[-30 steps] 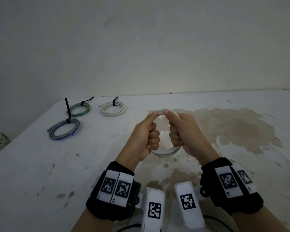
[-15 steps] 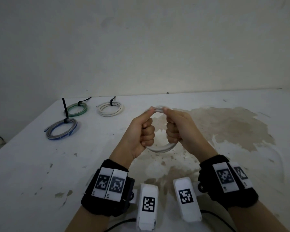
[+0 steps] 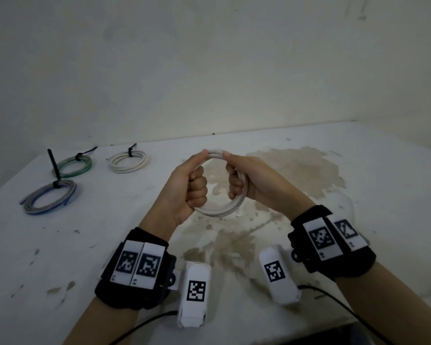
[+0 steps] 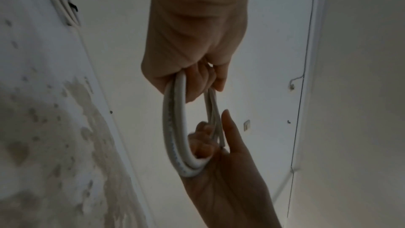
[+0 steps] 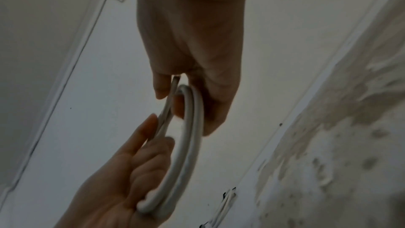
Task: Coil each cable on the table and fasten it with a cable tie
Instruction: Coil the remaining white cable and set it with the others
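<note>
Holding a white cable coil (image 3: 219,207) above the stained worktop (image 3: 309,175): left hand (image 3: 184,188) curled in a tight grip at 9 o'clock, right hand (image 3: 254,180) likewise at 3 o'clock, thumbs pinching the top. Lying at 10 o'clock: tied green coil (image 3: 76,165), tied white coil (image 3: 128,161), tied grey-blue coil (image 3: 47,199).

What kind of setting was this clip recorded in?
Probably a bare, dim indoor workroom rather than a home. A worn white table with a brown stain stands against a plain scuffed wall; three tied cable coils, green, white and grey-blue, lie at its far left.
</note>
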